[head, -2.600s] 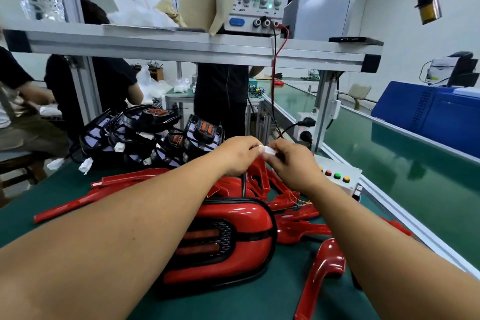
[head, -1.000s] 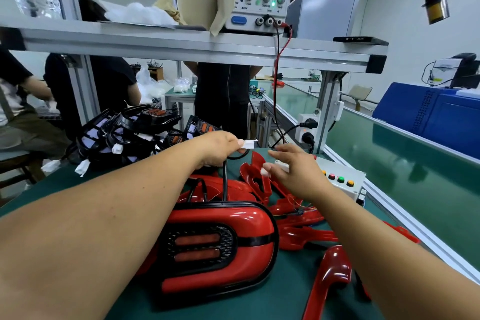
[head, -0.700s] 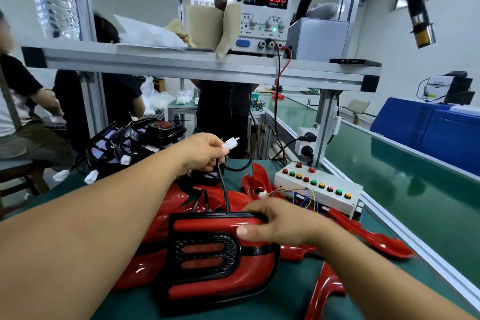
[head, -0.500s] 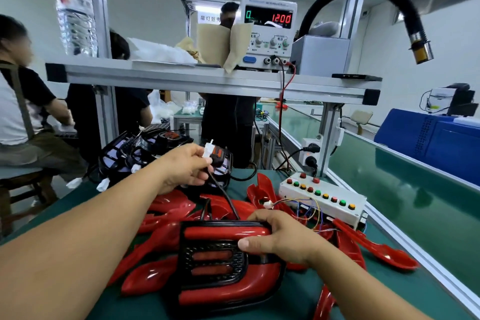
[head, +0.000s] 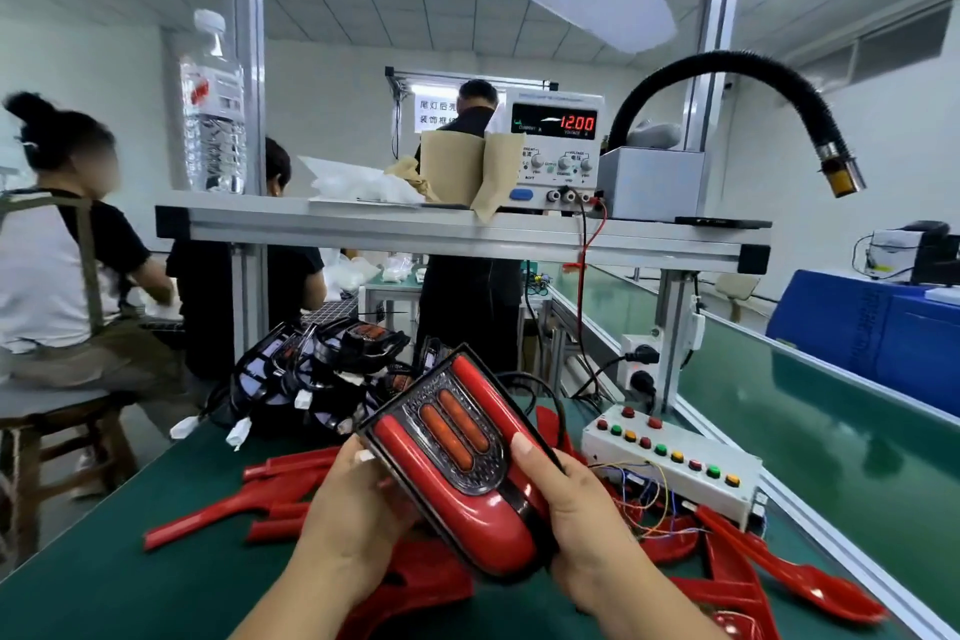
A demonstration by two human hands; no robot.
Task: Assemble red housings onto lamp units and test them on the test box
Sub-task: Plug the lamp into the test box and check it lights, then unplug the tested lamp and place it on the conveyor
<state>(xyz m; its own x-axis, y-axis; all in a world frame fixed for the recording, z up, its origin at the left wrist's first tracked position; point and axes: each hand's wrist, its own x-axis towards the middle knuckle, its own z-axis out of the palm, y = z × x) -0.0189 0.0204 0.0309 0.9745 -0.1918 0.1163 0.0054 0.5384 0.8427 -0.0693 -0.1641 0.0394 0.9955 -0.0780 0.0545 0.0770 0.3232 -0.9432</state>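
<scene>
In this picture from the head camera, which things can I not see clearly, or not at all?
Head view: the back of the red glossy lamp unit; it faces away, and the left hand and right hand cover its sides.
Head view: the end of the black cable; the lamp hides it.
Head view: the current reading on the grey bench power supply; blurred.
Head view: labels on the white button test box; too small.

Water bottle (head: 213,109) upright on aluminium shelf (head: 363,228)
</scene>
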